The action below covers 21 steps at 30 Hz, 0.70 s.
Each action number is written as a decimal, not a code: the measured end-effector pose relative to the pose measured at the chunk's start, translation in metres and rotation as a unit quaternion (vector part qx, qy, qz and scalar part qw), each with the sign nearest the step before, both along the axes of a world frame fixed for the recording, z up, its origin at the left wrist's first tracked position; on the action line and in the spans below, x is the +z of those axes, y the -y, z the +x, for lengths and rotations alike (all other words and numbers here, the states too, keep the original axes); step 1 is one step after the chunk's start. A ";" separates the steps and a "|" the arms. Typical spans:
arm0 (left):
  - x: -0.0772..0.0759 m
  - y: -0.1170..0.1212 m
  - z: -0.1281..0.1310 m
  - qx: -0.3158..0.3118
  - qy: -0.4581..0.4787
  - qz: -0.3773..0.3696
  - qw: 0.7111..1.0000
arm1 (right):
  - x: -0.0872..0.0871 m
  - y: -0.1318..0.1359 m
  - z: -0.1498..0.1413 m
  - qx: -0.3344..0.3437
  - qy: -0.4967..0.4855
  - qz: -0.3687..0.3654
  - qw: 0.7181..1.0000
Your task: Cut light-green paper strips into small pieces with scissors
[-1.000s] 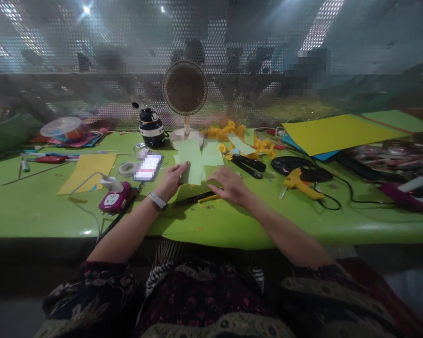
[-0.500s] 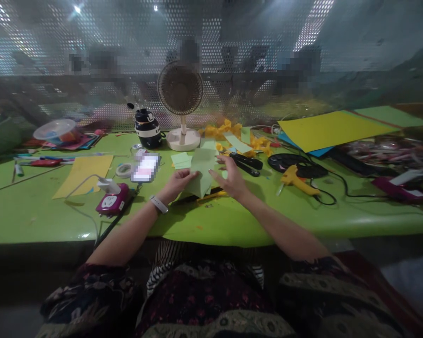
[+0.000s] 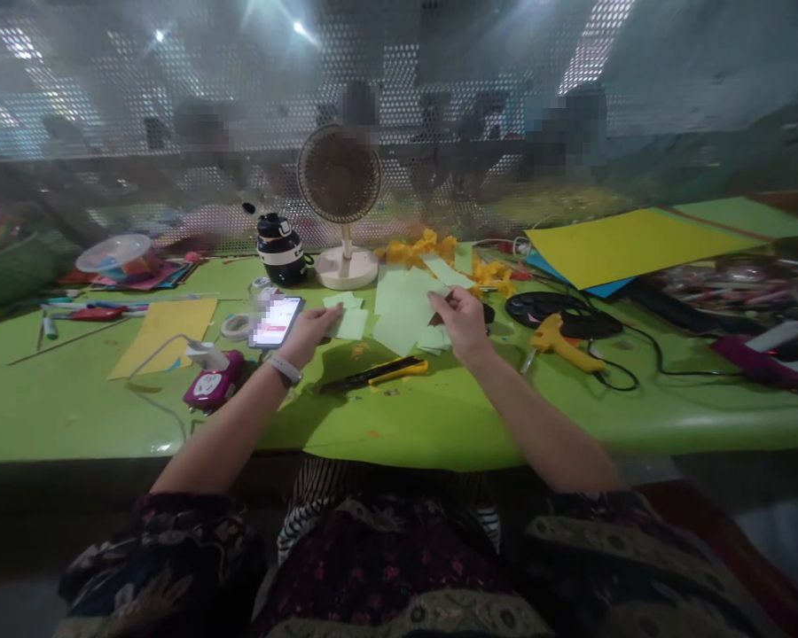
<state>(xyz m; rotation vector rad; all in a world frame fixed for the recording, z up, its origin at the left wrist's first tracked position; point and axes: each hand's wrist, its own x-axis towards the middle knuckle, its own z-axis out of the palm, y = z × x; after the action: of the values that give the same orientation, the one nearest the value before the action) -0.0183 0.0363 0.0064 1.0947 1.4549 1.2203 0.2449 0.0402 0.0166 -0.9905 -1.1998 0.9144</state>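
My right hand pinches the right edge of a light green paper sheet, which it holds just above the green table. My left hand lies to the left with its fingers stretched onto small light green paper pieces. A white band sits on that wrist. In front of both hands, a yellow and black utility knife lies on the table. A phone with a lit screen lies just left of my left hand.
A small fan and a black-and-white bottle stand at the back. Yellow paper flowers, a yellow glue gun with its cable, large coloured sheets, a tape roll, yellow paper and a pink plug adapter lie around.
The green sheet lay flat under both hands, was lifted between them, and is now held by my right hand alone farther back. My left hand moved left onto the small pieces.
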 end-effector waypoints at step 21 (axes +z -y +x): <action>-0.007 -0.093 -0.019 0.134 -0.327 0.056 0.934 | 0.000 0.007 -0.005 0.098 0.002 -0.023 0.995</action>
<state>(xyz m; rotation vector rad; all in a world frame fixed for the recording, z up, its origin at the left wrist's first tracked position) -0.0370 0.1290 -0.0002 1.5104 2.1121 1.1871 0.2397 0.0334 0.0171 -0.9236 -1.3004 1.0988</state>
